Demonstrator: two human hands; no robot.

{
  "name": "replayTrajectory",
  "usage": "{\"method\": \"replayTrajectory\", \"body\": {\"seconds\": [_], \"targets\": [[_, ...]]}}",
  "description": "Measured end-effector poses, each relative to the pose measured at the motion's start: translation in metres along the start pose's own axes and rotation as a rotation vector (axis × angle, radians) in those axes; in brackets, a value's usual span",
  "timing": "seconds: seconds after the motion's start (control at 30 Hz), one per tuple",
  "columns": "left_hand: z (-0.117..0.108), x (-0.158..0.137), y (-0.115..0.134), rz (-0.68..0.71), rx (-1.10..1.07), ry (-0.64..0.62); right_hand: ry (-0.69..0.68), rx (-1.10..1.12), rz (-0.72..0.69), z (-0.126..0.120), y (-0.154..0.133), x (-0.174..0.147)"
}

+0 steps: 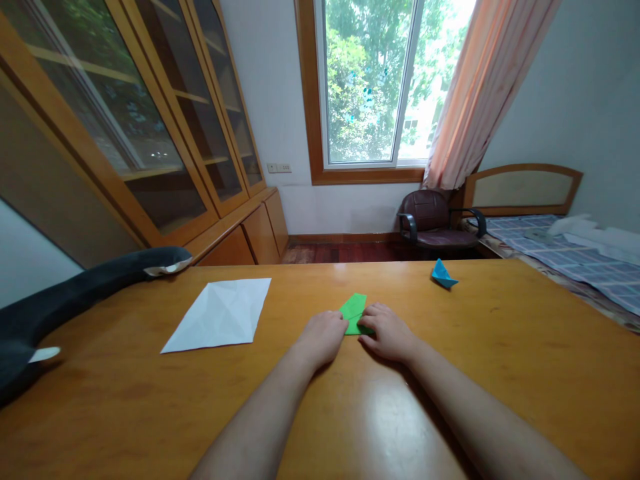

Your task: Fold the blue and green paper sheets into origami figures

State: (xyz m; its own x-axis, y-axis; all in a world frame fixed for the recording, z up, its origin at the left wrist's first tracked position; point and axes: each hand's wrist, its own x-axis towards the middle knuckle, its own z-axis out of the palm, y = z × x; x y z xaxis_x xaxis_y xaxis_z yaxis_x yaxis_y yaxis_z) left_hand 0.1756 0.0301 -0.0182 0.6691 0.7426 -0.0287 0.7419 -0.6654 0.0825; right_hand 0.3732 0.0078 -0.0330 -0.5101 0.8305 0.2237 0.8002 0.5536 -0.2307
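A folded piece of green paper lies on the wooden table between my two hands. At its left edge, my left hand is closed, with the fingertips on the paper. My right hand has curled fingers over the paper's right side and covers part of it. A crease line runs across the green sheet. Both hands rest low, close to the tabletop.
A creased white paper sheet lies to the left. Toward the far right edge stands a small folded blue paper boat. A black-and-white curved object reaches over the table's left side. Beyond the table is a chair.
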Motion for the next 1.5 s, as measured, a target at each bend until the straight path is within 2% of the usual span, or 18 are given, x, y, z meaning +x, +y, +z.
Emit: {"method": "replayTrajectory", "body": {"seconds": [0.3,0.53,0.73,1.07,1.5], "targets": [[0.009,0.006,-0.012,-0.058,-0.011,0.058,0.119,0.094,-0.031,0.004,0.011,-0.001],[0.012,0.005,-0.017,-0.090,-0.145,0.153,0.237,0.185,0.086,0.016,0.022,-0.001],[0.010,0.006,-0.017,-0.103,-0.146,0.154,0.302,0.278,0.164,0.021,0.022,-0.001],[0.017,0.011,-0.015,0.009,-0.239,0.187,0.299,0.377,0.268,0.023,0.021,0.001],[0.024,0.015,-0.017,0.002,-0.233,0.208,0.273,0.357,0.284,0.026,0.022,0.004]]}}
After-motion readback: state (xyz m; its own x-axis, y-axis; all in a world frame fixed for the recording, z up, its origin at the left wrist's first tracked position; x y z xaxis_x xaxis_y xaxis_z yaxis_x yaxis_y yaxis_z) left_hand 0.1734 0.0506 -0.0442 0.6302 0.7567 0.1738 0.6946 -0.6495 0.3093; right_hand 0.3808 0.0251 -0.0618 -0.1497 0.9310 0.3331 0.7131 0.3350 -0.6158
